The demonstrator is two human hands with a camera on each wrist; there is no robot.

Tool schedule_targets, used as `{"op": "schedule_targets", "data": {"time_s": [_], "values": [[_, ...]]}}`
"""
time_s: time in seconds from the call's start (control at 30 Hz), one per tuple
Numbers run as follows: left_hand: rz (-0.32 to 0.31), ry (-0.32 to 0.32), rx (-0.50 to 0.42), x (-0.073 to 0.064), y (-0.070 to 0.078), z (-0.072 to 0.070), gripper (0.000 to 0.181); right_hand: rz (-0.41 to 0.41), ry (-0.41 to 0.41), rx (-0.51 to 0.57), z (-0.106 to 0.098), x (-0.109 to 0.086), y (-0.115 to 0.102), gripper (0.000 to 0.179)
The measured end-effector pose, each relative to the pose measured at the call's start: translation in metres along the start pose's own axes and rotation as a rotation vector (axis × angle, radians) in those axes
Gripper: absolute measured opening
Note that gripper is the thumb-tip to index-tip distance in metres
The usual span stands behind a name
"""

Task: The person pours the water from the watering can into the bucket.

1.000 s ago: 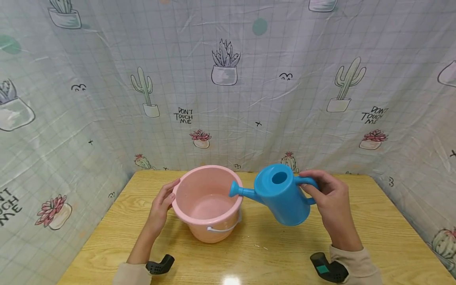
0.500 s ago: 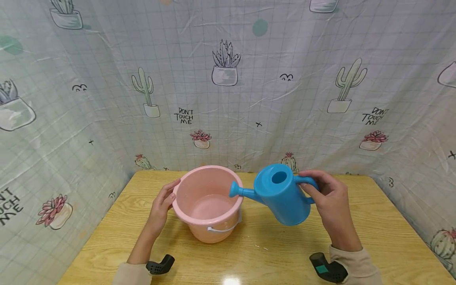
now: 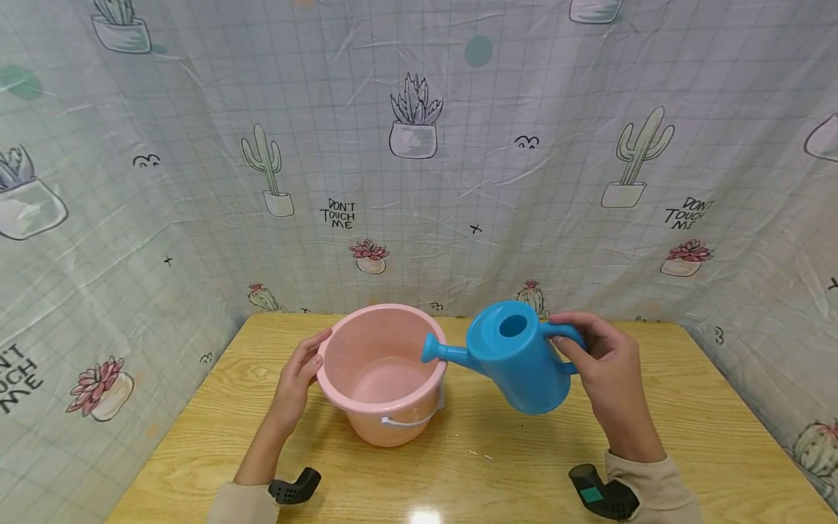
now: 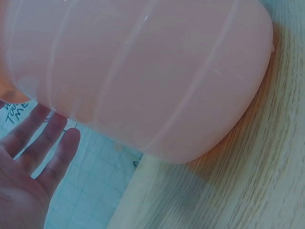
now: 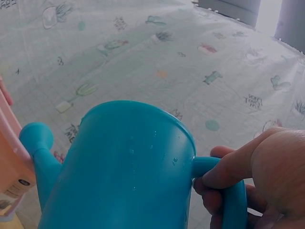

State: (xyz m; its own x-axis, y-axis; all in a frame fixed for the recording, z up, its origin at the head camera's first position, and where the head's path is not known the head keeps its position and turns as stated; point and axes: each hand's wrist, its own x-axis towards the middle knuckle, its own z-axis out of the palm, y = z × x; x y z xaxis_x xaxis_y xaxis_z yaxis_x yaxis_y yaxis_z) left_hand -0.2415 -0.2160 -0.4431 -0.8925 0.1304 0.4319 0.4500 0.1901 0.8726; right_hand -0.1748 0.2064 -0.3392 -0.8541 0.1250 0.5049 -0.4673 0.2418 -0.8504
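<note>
A pink bucket point(image 3: 393, 429) with a white bail handle stands upright on the wooden table. My left hand point(image 3: 296, 382) rests against its left side, thumb at the rim. In the left wrist view, fingers point(image 4: 64, 150) extend fairly straight along the bucket's outer wall point(image 4: 143, 71). My right hand point(image 3: 605, 356) grips the handle of a blue watering can point(image 3: 524, 371), fingers curled round it. The can leans to the left, its spout head point(image 3: 430, 348) over the bucket's right rim. Droplets cling to the can's body point(image 5: 128, 162) in the right wrist view.
A few small wet-looking marks point(image 3: 481, 455) show on the wooden table point(image 3: 511, 484) in front of the bucket. A cactus-print curtain point(image 3: 458, 182) encloses the table at the back and both sides.
</note>
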Motion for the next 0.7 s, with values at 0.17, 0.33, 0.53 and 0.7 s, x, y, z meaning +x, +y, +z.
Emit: {"op": "schedule_targets", "data": {"time_s": [0.17, 0.33, 0.53, 0.7], "values": [[-0.001, 0.000, 0.003, -0.0001, -0.0003, 0.0000, 0.042, 0.006, -0.001, -0.012, -0.0001, -0.0003, -0.0009, 0.025], [0.000, 0.004, 0.007, 0.0013, -0.0019, 0.0001, 0.042, -0.002, 0.000, 0.003, -0.0004, 0.0007, -0.0016, 0.025], [0.000, -0.001, 0.011, 0.0003, -0.0034, -0.0001, 0.042, -0.011, -0.001, 0.016, -0.0008, -0.0007, -0.0010, 0.024], [-0.005, 0.005, 0.022, -0.0025, -0.0036, 0.0000, 0.042, -0.009, 0.001, 0.015, -0.0006, -0.0029, -0.0003, 0.023]]}}
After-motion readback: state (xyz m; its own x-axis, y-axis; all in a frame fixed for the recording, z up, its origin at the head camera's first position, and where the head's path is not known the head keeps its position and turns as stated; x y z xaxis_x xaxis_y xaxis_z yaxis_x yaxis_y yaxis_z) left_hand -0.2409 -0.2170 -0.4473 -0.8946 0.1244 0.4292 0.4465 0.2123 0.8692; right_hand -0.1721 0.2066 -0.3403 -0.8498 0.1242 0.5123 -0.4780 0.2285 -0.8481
